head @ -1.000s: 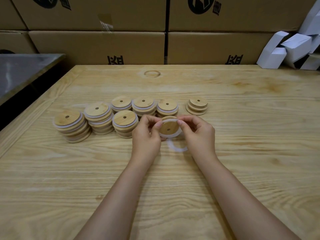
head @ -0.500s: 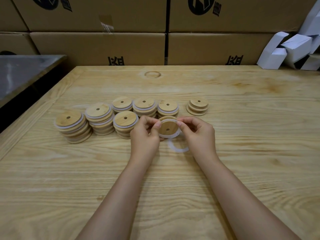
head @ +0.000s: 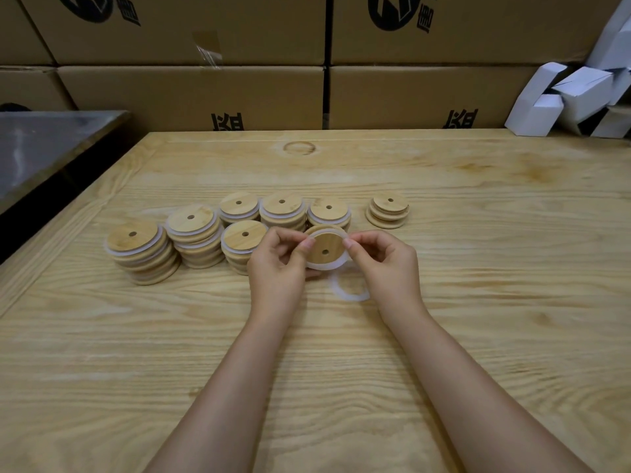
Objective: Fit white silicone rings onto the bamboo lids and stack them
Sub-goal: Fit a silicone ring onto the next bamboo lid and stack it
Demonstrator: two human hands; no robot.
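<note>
**Pulling a white ring round a bamboo lid**

Both sets of fingers (head: 309, 243) are curled in and pinch one bamboo lid (head: 326, 249) by its edges. The left hand (head: 278, 264) has the left edge and the right hand (head: 386, 264) has the right edge. The lid is held just above the table (head: 478, 302), tipped up so its little hole shows. A white ring (head: 324, 266) sits round its lower edge. I cannot tell if the ring is on all the way round the top.

A loose ring (head: 348, 295) lies flat on the table, just under the right hand. Six stacks of ringed lids (head: 191, 233) stand close by, behind and to the left. A small stack of bare lids (head: 387, 211) sits off to the right. Brown boxes (head: 191, 93) line the back.

The ring looks stretchy. If a finger lets go too soon, I think it could pop off one side or sit twisted. Then the lid might stack crooked. The left hand is also very near the front stack, so a bump could knock it over.
</note>
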